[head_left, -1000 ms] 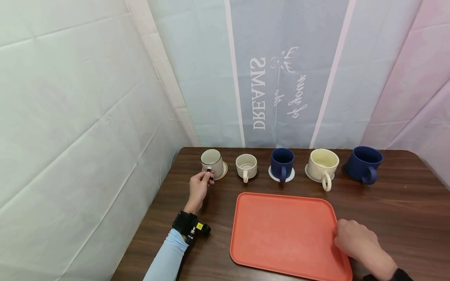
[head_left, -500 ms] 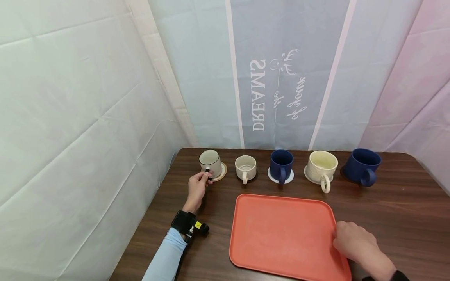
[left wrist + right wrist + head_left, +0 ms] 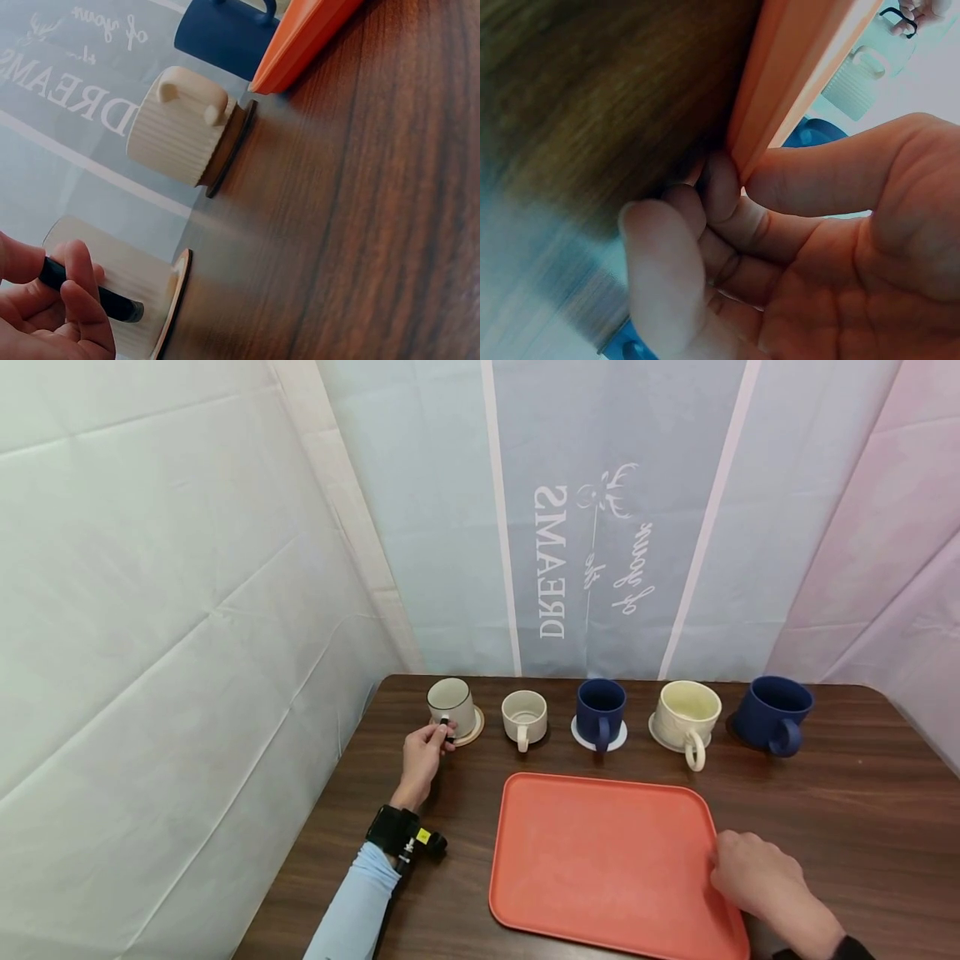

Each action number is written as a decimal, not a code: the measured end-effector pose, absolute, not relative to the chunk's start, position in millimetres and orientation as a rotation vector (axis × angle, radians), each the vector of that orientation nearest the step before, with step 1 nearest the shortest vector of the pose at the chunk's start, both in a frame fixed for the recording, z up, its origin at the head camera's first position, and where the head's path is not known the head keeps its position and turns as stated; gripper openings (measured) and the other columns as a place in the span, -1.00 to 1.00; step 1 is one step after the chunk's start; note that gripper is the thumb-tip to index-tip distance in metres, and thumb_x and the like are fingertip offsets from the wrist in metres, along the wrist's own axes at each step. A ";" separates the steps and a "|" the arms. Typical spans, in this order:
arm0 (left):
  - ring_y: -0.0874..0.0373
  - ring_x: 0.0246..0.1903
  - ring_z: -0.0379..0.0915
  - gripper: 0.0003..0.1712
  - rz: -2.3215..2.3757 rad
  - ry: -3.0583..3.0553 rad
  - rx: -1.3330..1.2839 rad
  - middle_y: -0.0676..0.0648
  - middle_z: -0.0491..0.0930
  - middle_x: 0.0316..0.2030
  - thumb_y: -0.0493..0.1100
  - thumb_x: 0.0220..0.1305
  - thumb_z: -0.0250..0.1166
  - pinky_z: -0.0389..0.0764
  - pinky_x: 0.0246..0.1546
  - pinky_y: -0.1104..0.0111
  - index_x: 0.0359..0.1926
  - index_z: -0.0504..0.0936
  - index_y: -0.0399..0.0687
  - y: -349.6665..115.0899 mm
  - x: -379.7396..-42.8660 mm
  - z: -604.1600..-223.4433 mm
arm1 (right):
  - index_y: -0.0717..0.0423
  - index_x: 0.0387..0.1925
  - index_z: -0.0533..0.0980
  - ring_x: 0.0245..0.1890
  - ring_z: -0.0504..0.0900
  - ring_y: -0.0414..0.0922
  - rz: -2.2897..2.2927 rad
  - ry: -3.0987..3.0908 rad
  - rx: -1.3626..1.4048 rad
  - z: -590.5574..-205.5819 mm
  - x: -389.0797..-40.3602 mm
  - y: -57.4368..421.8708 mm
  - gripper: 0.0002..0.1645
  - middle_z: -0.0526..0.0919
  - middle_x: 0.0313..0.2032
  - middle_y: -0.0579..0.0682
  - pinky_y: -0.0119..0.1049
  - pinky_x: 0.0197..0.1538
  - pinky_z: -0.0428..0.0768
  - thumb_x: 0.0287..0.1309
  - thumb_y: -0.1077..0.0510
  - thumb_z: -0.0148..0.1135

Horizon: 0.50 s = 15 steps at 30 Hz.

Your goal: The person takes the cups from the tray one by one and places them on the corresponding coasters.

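Note:
My left hand [image 3: 422,758] pinches the dark handle [image 3: 120,304] of a pale grey mug [image 3: 461,718] with a dark rim. This mug is at the far left of a row, over a round light-edged coaster [image 3: 478,728]. At the right, my right hand [image 3: 759,878] grips the side edge of an orange-red tray [image 3: 600,860]. Its thumb [image 3: 817,176] lies along the tray's rim in the right wrist view, with the fingers curled against the edge. The tray holds nothing.
Right of the held mug stand a small cream mug [image 3: 525,718], a blue mug [image 3: 592,722], a pale yellow mug [image 3: 678,727] and a wide blue mug [image 3: 761,727], each on a coaster. A printed curtain [image 3: 450,527] hangs behind the brown table [image 3: 862,793].
The pale grey mug tips slightly left, then back right, in my left hand's pinch. My right hand and the tray keep their places; the head view shifts a little.

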<state>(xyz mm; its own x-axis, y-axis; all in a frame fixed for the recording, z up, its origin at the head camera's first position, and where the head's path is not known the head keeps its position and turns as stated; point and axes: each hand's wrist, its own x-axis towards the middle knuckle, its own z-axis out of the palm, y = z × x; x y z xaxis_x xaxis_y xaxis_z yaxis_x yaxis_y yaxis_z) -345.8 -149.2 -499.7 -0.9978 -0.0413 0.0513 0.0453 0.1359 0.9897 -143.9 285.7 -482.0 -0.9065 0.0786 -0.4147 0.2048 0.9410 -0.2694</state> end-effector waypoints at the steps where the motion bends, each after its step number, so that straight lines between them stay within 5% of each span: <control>1: -0.21 -0.15 0.65 -0.65 -2.016 -2.320 -0.007 -0.28 0.68 0.13 -0.24 0.65 0.10 0.55 -0.17 0.32 -0.06 0.68 -0.50 -149.6 -346.0 -500.1 | 0.22 -0.35 0.54 -0.48 0.52 0.01 -0.435 2.689 0.206 -481.8 -143.7 285.7 -0.83 0.49 -0.48 0.02 -0.02 -0.40 0.51 0.36 0.21 0.16; 9: 0.15 -0.31 0.65 -0.64 -1.995 -2.341 -0.005 -0.19 0.71 0.09 -0.18 0.65 0.13 0.52 -0.23 0.44 -0.05 0.71 -0.44 -152.6 -347.5 -502.4 | 0.23 -0.34 0.55 -0.49 0.51 0.00 -0.438 2.703 0.198 -480.2 -142.8 286.1 -0.84 0.48 -0.48 0.02 -0.04 -0.41 0.51 0.36 0.21 0.16; 15: 0.23 -0.37 0.61 -0.63 -2.040 -2.359 0.040 -0.18 0.72 0.07 -0.18 0.65 0.13 0.48 -0.28 0.41 -0.01 0.73 -0.43 -153.7 -348.3 -495.8 | 0.22 -0.35 0.54 -0.50 0.51 -0.01 -0.442 2.699 0.200 -479.0 -143.3 286.0 -0.83 0.47 -0.49 0.03 -0.07 -0.41 0.49 0.36 0.21 0.17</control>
<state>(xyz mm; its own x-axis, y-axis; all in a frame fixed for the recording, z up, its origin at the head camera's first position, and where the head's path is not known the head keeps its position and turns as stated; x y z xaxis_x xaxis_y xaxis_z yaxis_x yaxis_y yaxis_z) -348.3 -153.7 -495.8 -0.9994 -0.0341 -0.0002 -0.0051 0.1443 0.9895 -143.3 286.0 -479.0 -0.9113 0.0751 -0.4049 0.2002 0.9400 -0.2763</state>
